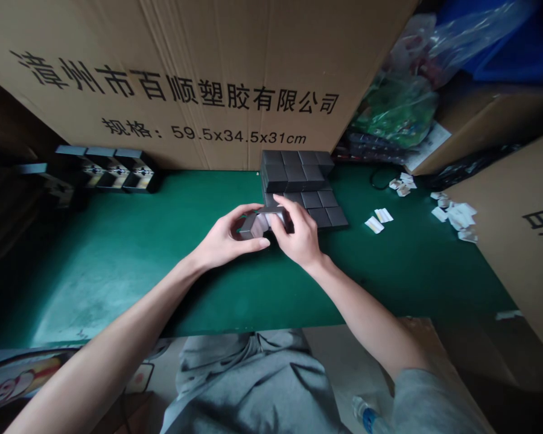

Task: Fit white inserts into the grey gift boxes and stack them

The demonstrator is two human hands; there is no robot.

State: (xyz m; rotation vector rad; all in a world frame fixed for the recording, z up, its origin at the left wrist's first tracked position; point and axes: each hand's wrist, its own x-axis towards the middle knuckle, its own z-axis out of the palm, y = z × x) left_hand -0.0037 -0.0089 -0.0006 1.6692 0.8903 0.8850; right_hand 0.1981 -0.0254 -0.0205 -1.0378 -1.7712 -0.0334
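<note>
Head view. I see both hands closed on one small dark box (253, 224), held just in front of the stack of dark boxes (298, 175). The left hand (228, 240) cups its near end with fingers curled, and the right hand (298, 235) pinches its top edge from above. Risk, in my judgement: uneven pressure may crease the card, or a slip may knock the box into the stack behind it.

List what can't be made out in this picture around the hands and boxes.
All in the head view:
- Small box: mostly covered by the left hand and right hand, so open or closed cannot be told.
- Row of boxes, far left: too dark and small for detail.
- Paper slips: print too small.
- Bottle: cut off by the bottom edge.
</note>
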